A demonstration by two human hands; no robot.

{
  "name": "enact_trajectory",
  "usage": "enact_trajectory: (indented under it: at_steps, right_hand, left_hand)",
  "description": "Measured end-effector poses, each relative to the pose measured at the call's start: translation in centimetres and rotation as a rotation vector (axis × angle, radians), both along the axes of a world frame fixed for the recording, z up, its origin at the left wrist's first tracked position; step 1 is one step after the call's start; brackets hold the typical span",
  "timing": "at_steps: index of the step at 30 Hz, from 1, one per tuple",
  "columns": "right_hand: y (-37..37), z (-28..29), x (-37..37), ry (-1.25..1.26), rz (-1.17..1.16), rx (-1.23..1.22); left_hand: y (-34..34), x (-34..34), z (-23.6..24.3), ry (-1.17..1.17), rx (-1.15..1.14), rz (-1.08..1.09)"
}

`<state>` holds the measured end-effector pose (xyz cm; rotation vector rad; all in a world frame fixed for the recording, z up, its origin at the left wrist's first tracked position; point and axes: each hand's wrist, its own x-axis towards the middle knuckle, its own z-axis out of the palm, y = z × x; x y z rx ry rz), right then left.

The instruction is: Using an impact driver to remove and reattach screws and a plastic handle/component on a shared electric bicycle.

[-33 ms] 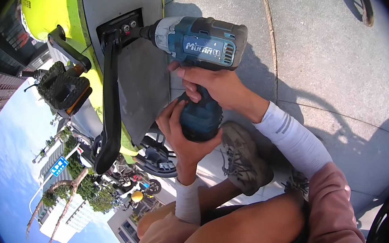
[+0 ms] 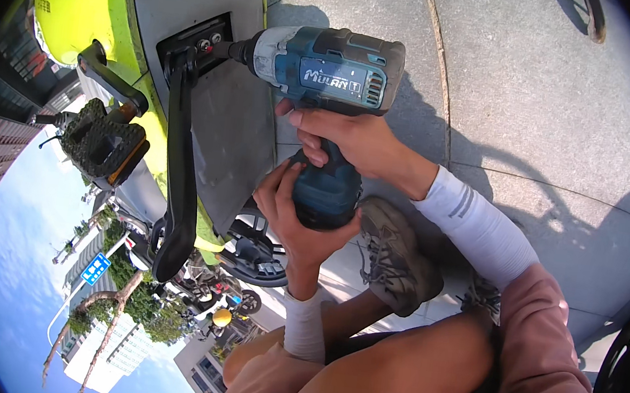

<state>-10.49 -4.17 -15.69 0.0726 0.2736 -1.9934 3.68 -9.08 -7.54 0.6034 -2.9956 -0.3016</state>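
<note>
My right hand (image 2: 348, 135) is closed round the handle of a teal and black cordless impact driver (image 2: 335, 76). Under it, my left hand (image 2: 293, 225) cups the driver's battery base (image 2: 327, 194) with bent fingers. The driver lies level, its socket end (image 2: 230, 50) pointing left at a bolt in a dark recess (image 2: 221, 29). Whether the socket touches the bolt, I cannot tell. The recess is set in a grey panel (image 2: 237, 135) on a yellow-green vehicle body (image 2: 105, 6). Just below the bolts, a long black kickstand-like arm (image 2: 184, 160) is attached.
A black pedal (image 2: 101, 147) on a crank sticks out at the left. Beyond the panel is a small wheel (image 2: 255, 255). My shoe (image 2: 397, 259) rests on the stone paving (image 2: 539, 105) below the driver. Parked vehicles, trees and buildings fill the lower left.
The driver and both hands have shifted very slightly to the right. Both grips look the same.
</note>
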Motion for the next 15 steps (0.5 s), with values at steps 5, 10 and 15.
enact_trajectory:
  at_steps: [5,10,15]
  right_hand:
    - [0.1,-0.2,-0.3,-0.016,0.012,-0.011]
    - [-0.1,-0.9,-0.6,-0.027,-0.001,-0.003]
    - [-0.1,-1.2,-0.9,-0.011,0.049,-0.002]
  left_hand:
    - [0.6,-0.2,-0.4,0.039,0.001,0.036]
    - [0.3,-0.8,-0.6,0.027,0.001,0.023]
    - [0.4,-0.7,-1.0,0.024,0.003,0.010]
